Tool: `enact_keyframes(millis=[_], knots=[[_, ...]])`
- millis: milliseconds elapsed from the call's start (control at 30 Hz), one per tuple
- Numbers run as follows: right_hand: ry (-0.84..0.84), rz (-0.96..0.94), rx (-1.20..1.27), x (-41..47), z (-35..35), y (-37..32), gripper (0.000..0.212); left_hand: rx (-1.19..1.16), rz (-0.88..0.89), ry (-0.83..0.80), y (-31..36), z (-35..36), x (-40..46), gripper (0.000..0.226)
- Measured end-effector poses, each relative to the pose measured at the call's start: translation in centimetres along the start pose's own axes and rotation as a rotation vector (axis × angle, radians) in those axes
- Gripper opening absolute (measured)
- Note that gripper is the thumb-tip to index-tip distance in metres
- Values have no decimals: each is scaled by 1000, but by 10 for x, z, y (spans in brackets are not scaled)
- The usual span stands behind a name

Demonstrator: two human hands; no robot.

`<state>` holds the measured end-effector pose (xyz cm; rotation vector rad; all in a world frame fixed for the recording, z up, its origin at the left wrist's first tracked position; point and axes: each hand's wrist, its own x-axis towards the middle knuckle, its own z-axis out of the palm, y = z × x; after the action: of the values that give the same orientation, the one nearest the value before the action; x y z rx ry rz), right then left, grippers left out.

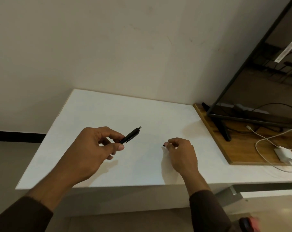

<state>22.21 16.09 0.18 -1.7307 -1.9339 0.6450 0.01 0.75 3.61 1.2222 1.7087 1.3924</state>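
My left hand (98, 148) pinches a black pen (131, 135) between thumb and fingers, holding it above the white table (108, 111); the pen's push-button end points up and to the right. My right hand (180, 154) hovers to the right of it, its fingertips pinching a tiny black piece (163, 145) just over the tabletop. What that piece is cannot be told. The two hands are apart, with bare table between them.
A wooden board (239, 148) lies on the table's right side, carrying a dark monitor (259, 77) on its stand and a white charger (286, 154) with its cable. The wall runs behind the table. The floor shows on the left.
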Motion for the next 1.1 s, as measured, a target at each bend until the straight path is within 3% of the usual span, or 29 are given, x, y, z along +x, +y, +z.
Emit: enact_keyframes(millis=[333,633,967,1033,1100], knots=[[14,-2,-72,5,21,-11,9,0,0,19,-4,-1,4,21],[-23,81,-118,6,7,-15,20,0,2,20,-3,-2,2,18],[-15,104,-146,3,4,-19,15,6,8,25,-2,-4,2,18],[-8,63,-79,0,3,-23,17,6,10,30,-2,-5,2,18],[-33,26,146,-5,-1,-31,7,7,8,38,-1,-5,2,18]])
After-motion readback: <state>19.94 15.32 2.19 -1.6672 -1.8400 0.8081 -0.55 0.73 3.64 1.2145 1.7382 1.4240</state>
